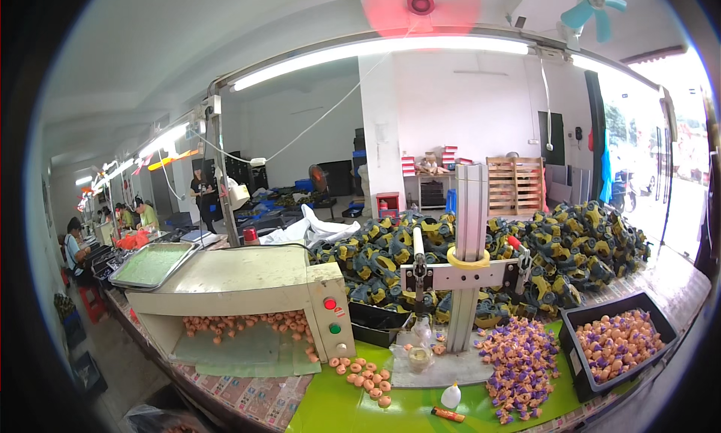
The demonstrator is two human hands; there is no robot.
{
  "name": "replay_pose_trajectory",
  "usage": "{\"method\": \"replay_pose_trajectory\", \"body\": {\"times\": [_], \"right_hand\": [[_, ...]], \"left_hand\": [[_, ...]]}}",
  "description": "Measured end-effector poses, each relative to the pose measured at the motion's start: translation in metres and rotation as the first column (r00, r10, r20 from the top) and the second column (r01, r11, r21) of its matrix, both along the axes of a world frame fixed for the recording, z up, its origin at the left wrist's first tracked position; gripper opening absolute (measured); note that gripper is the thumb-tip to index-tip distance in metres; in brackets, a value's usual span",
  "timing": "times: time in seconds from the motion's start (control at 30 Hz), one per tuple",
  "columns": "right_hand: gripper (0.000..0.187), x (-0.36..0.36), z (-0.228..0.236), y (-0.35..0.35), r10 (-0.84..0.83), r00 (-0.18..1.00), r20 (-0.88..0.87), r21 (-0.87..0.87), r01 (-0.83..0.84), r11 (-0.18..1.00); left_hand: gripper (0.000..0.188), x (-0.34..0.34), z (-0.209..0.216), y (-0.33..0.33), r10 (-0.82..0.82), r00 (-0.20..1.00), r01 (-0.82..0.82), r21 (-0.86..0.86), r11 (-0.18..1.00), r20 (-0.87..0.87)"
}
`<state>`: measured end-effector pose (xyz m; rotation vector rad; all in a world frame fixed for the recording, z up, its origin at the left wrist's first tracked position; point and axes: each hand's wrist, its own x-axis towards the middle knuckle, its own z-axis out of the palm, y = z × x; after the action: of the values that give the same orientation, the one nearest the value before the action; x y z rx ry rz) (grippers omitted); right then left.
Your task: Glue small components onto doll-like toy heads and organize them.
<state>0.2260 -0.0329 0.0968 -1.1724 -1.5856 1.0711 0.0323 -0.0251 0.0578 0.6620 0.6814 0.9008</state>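
Neither of my hands is in view. On a bright green mat (pixel 319 407) stands a metal fixture with an upright post (pixel 471 215), a crossbar (pixel 458 277) and a red-handled toggle clamp (pixel 518 253). Loose peach-coloured round parts (pixel 368 377) lie left of its base plate (pixel 443 373). To the right is a heap of small peach-and-purple pieces (pixel 520 365). A small white bottle (pixel 451 395) stands at the front, beside an orange cylinder (pixel 448 414) whose kind I cannot make out. A small cup (pixel 420 358) sits on the base plate.
At left stands a beige box machine (pixel 225 275) with peach parts inside and a tray (pixel 154 264) on top. A black bin (pixel 572 354) at right holds more peach-and-purple pieces. Yellow-and-grey plastic parts (pixel 586 245) are heaped behind. People (pixel 201 196) are farther back at left.
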Motion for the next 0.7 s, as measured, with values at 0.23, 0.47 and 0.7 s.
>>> {"method": "replay_pose_trajectory", "body": {"times": [0.23, 0.47, 0.7], "right_hand": [[0.023, 0.006, 0.002, 0.002, 0.156, 0.978, -0.136, 0.065, -0.149, 0.987], [0.017, 0.025, 0.079, 0.043, 0.261, 0.900, 0.350, 0.374, -0.390, 0.842], [0.008, 0.017, 0.169, 0.142, -0.344, 0.911, 0.227, 0.729, 0.075, 0.681]], "left_hand": [[0.018, -0.005, 0.011, -0.003, -0.057, 0.998, 0.057, 0.007, 0.998, -0.004], [0.012, -0.008, 0.032, -0.007, -0.059, 0.987, 0.056, 0.024, 0.998, 0.151], [0.012, -0.037, 0.012, -0.002, 0.007, 0.978, -0.004, -0.013, 1.000, 0.206]]}}
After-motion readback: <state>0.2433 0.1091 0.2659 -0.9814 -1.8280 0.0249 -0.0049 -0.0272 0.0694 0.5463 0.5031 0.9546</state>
